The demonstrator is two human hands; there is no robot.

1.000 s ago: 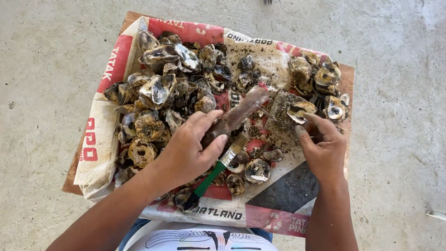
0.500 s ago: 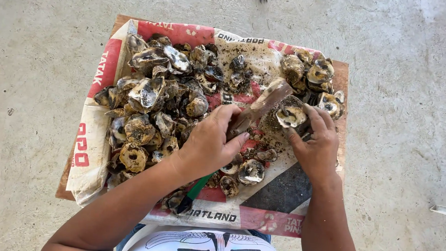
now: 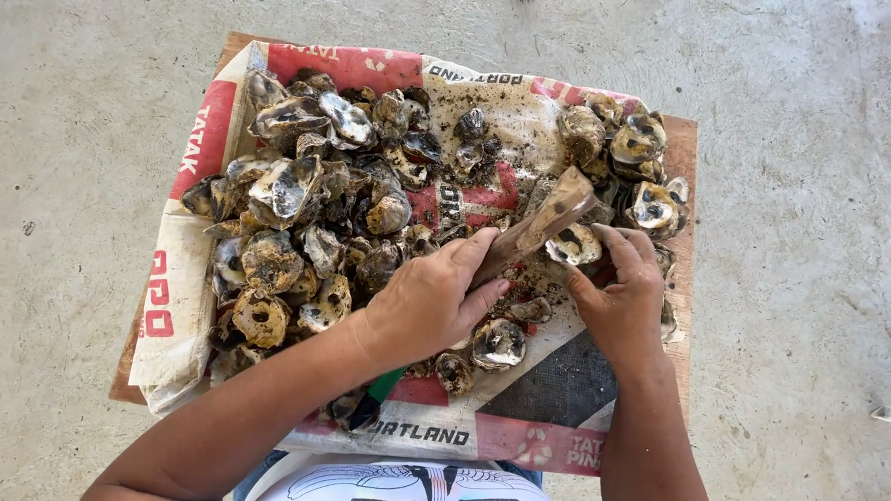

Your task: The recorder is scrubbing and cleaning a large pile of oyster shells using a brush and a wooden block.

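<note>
Things lying around the work

A big heap of muddy oyster shells is piled on a red and white sack, which is spread over a wooden board set on the grey concrete floor

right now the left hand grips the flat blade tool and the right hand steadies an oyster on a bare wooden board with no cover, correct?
Not quite. The head view shows the left hand gripping the flat blade tool and the right hand steadying an oyster, but the wooden board is not bare: a printed red and white sack covers most of it.
</note>
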